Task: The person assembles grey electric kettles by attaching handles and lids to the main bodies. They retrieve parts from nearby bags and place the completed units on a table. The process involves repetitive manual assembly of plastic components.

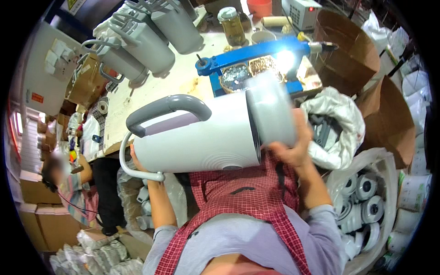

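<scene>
A large white jug [197, 137] lies on its side in front of me, with a thick grey handle [169, 107] on top and a thin bent white tube [137, 173] at its left end. My left hand [134, 157] grips that left end; most of its fingers are hidden behind the jug. At the right end, my right hand [300, 142] is closed round a pale grey cylindrical part [272, 112], slightly blurred, held against or just beside the jug's dark rim. I cannot tell whether the two touch.
Behind is a worktable [123, 107] with several grey jugs [149, 48], a glass jar [232, 27] and a blue lever device [252, 55] under a bright light. To the right stand a white sack [337, 110] of grey parts and a bag of round parts [366, 201]. A person [78, 183] is at left.
</scene>
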